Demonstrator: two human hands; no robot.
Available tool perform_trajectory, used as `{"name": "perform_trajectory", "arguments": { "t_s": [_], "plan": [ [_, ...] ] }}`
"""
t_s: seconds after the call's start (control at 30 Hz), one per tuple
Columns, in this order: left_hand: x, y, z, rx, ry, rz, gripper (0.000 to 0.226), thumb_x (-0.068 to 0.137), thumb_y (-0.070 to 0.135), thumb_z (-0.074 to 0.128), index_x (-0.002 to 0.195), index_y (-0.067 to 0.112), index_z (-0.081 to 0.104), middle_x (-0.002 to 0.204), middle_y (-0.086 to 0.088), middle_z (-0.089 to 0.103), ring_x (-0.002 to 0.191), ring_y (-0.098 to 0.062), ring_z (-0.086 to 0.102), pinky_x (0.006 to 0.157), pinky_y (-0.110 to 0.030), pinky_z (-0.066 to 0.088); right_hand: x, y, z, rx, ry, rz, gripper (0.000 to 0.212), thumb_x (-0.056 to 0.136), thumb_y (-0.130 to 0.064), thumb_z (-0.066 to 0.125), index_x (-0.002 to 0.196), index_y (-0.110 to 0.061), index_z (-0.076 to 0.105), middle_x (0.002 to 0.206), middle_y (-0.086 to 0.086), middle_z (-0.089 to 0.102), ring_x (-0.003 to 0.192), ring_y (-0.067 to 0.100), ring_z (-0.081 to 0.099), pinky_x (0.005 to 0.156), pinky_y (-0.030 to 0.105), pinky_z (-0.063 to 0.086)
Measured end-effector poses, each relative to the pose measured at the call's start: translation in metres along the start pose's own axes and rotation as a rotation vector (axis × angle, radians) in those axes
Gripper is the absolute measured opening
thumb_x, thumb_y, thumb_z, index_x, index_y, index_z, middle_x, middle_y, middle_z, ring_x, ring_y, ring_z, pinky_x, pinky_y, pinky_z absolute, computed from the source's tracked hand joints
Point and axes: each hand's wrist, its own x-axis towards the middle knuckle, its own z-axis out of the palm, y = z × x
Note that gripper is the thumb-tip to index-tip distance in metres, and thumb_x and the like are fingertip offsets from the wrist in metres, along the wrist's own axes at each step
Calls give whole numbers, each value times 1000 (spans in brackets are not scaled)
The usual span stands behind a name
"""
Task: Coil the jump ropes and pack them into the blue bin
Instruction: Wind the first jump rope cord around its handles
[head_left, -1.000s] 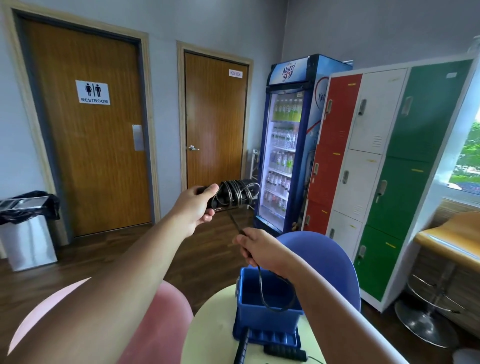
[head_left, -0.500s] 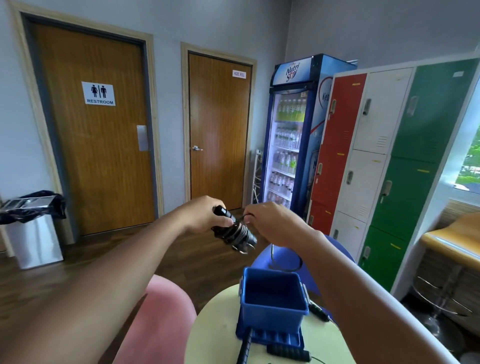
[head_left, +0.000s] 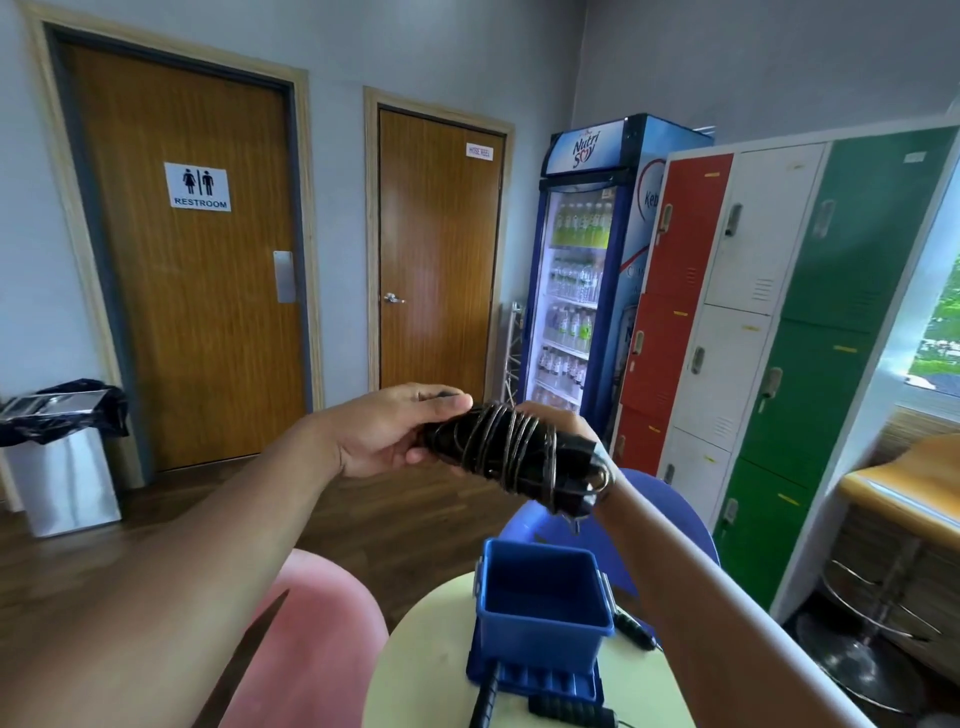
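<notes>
Jump rope bundle held mid-air, 12 o'clock of blue bin. Left hand clenched round bundle's 9 o'clock end. Right hand grasping 3 o'clock end, fingers mostly hidden.

Risks:
- Cord tail at 3 o'clock looks untucked; wraps may unwind once hands let go.
- Bundle long; may jam across bin rim.
- Spare handles on tabletop, bin's 6 o'clock, could snag.

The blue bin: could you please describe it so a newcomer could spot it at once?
Find the tall drinks fridge at the back, then drop to the round pale table nearest the camera. The blue bin stands there on a flat blue lid, below the coiled jump rope. It is the only open-topped box, with black handles lying around it.
</notes>
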Motion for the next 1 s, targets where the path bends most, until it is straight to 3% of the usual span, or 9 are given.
{"name": "perform_trajectory", "arguments": {
  "t_s": [0.1,0.2,0.3,0.4,0.53,0.63,0.8,0.93,1.0],
  "plan": [
    [9,0,7,-136,39,51,25,101,33,53,106,16,70,90,-23,68,48,-9,48,46,-13,43,-6,5,31,74,-117,234,46,107,-26,34,69,-8,51,60,-9,59,37,-8,54,44,9,40],
    [25,-1,11,-158,231,25,40,97,37,61,122,6,62,92,-26,68,50,-11,48,44,-15,44,-5,-8,41,259,18,258,31,98,-26,45,72,-16,58,55,-2,46,39,11,42,48,22,24],
    [40,-8,17,-30,405,-17,42,97,38,63,118,1,61,86,-23,69,53,-14,52,44,-19,45,-10,-7,52,333,-137,262,28,106,-24,42,84,-18,59,65,2,58,49,8,45,51,29,35],
    [52,-19,22,192,583,-15,39,99,40,62,111,3,63,86,-17,72,54,-16,59,50,-26,51,-11,-1,56,205,-290,258,20,102,-22,40,85,-25,51,70,2,58,55,16,50,57,37,42],
    [66,-32,27,716,786,-14,35,101,46,57,91,11,60,74,-6,69,54,-17,67,50,-28,54,-10,-7,50,-143,-431,134,14,102,-19,45,114,-14,51,94,13,67,76,30,64,72,46,54],
    [73,-42,25,949,854,-20,37,100,47,57,86,14,56,72,-2,62,63,-19,63,56,-32,49,-8,-11,39,-248,-455,60,15,103,-21,44,109,-15,56,96,12,65,84,33,66,74,44,54],
    [67,-50,4,992,743,-166,39,98,49,59,95,11,61,80,-8,69,69,-23,67,65,-33,55,-1,-17,9,-213,-442,22,19,103,-24,49,98,-16,65,83,0,62,75,21,58,70,35,47],
    [53,-51,-10,727,524,-171,38,96,50,63,95,12,67,75,-8,70,55,-15,61,50,-25,48,2,-9,-1,3,-369,25,18,101,-26,56,93,-18,70,74,-12,66,70,5,61,70,26,46],
    [49,-46,-11,608,472,-141,38,92,49,68,97,12,69,77,-8,68,54,-12,56,47,-21,44,3,-4,0,55,-300,8,17,100,-27,59,96,-16,71,83,-9,66,75,8,59,73,27,45]
  ]
}}
